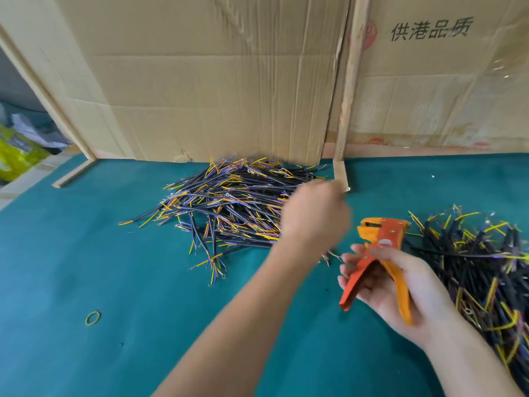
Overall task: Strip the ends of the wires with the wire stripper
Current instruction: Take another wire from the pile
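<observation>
My right hand point(400, 285) grips an orange wire stripper point(380, 253) by its handles, jaws pointing up and away, above the green table. My left hand point(315, 213) is blurred with motion, seen from the back, over the right edge of the middle pile of wires point(229, 207). Its fingers are hidden, so I cannot tell whether it holds a wire. The wires are short black cables with yellow, blue and purple cores at their ends. A second pile of wires point(481, 267) lies at the right, beside my right hand. A loose wire end point(329, 257) shows just under my left wrist.
The green felt table point(114, 282) is backed by upright cardboard sheets point(214, 81) and a wooden post point(347, 96). A yellow rubber band point(93, 318) lies at the front left. Bags and clutter point(17, 150) sit beyond the table's left edge.
</observation>
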`<state>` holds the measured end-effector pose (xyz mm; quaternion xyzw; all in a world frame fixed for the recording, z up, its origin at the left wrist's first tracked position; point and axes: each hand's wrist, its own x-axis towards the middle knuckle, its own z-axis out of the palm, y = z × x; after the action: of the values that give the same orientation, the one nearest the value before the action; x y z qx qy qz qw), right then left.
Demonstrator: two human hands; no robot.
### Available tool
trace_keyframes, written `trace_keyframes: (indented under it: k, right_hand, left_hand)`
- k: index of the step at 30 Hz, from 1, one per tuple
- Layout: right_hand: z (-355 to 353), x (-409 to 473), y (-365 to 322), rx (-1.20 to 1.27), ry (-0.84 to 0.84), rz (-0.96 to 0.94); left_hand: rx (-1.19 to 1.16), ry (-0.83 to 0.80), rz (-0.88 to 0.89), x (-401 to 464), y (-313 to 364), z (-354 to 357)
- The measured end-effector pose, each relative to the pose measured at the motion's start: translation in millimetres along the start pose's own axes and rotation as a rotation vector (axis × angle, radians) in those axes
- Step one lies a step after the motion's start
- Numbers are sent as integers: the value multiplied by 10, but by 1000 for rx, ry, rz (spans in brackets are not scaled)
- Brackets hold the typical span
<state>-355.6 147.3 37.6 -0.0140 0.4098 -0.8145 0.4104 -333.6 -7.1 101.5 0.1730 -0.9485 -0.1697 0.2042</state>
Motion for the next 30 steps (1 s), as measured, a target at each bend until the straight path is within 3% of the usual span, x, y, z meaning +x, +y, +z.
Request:
trace_keyframes:
  k: [2,4,6,14,18,23,30]
  right_hand:
    - [-36,3,-15,29,34,-45]
    - [-101,39,-26,50,72,-85]
    - [-95,40,-46,57,79,-106]
    - [-226,-14,-224,28,221,-223]
    - [-259,-8,-244,3,220,-242]
    - [-168,-23,-203,-45,126,-202]
    - [2,-61,-61,-124,-86,-28]
  left_hand:
    - [96,33,-249,-27,-518,-130]
    - [145,-20,-385,-94,-875,-183]
    - [150,-50,-391,-155,-1041,-147]
    - [66,89,-408,-198,-1075,-142]
    - [-197,259,-460,-249,-902,-265]
    - [-868,355,-529,-413,-584,-215]
    - [-1021,274,-453,-783,-372,243]
